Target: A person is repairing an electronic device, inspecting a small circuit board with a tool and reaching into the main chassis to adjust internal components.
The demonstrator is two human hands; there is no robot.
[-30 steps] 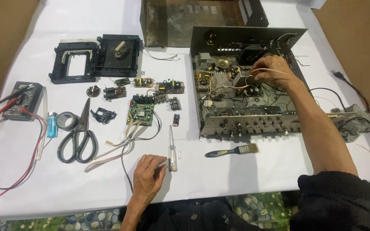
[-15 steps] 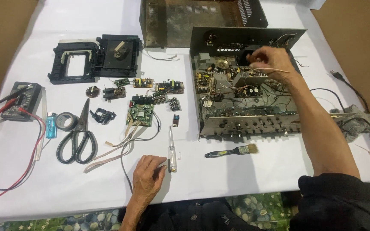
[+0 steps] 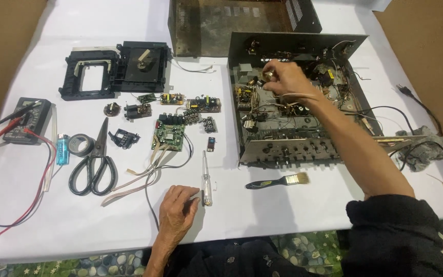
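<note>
An opened metal amplifier chassis point(image 3: 293, 151) lies on the white sheet with its boards and wires exposed. My right hand point(image 3: 285, 79) reaches into its back left part, fingers pinched on a small round brass-coloured part point(image 3: 269, 75). My left hand point(image 3: 178, 210) rests flat on the sheet near the front edge, fingers apart, holding nothing. Its fingertips are next to a clear-handled tester screwdriver point(image 3: 206, 179). A small paintbrush point(image 3: 278, 181) lies in front of the chassis.
Left of the chassis lie small circuit boards point(image 3: 169, 134), a ribbon cable, scissors point(image 3: 94, 161), a tape roll point(image 3: 80, 145), a blue lighter point(image 3: 62, 150), a multimeter point(image 3: 26, 119) with red and black leads and a black disc tray point(image 3: 114, 69). The metal cover point(image 3: 237, 23) stands behind. Cables trail right.
My right hand has moved left inside the chassis, from the back right area to the back left, and now pinches the small round part. The left hand has stayed put.
</note>
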